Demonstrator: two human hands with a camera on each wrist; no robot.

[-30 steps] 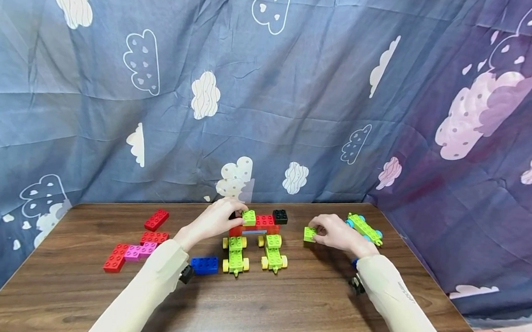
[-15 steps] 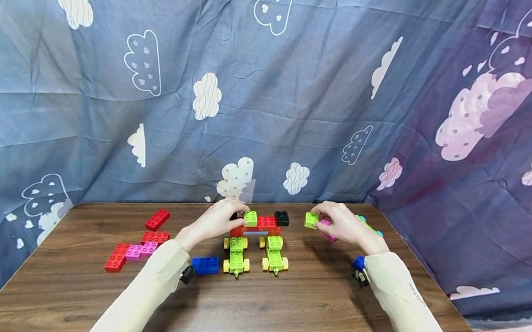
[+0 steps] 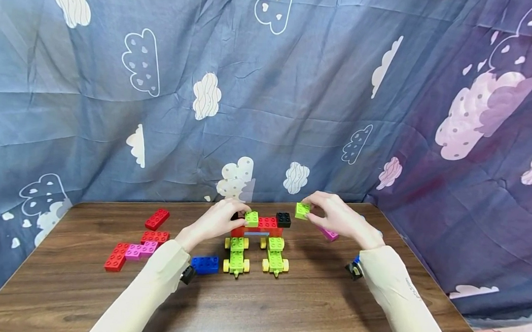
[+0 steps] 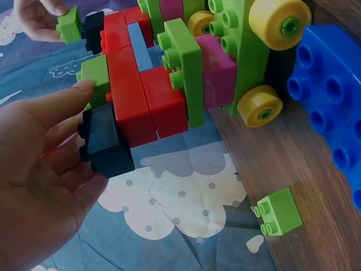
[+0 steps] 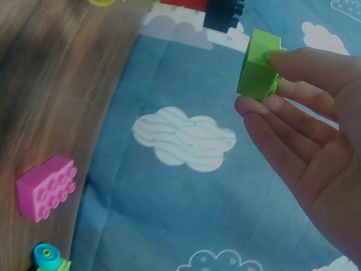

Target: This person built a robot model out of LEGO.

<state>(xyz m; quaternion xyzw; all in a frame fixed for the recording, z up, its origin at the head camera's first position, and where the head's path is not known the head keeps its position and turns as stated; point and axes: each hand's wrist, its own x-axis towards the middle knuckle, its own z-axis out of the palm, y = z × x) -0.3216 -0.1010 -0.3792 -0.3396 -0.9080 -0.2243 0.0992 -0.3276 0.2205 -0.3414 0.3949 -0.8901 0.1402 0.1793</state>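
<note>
My left hand pinches a lime-green brick on top of a red brick bridge. Right by its fingers, a black brick sits on the bridge's near end in the left wrist view. Another black brick tops the bridge's right end. Raised over the table, a second lime-green brick is held between the thumb and fingers of my right hand, to the right of that black brick. Two lime-green wheeled bases with yellow wheels stand under and in front of the bridge.
Red bricks and pink bricks lie on the left of the table. A blue brick is beside my left wrist. Under my right hand lies a pink brick. A patterned cloth hangs behind.
My right hand has lifted its green brick from the right and carried it up and left towards the bridge, uncovering the pink brick. The left hand keeps its hold, almost still.
</note>
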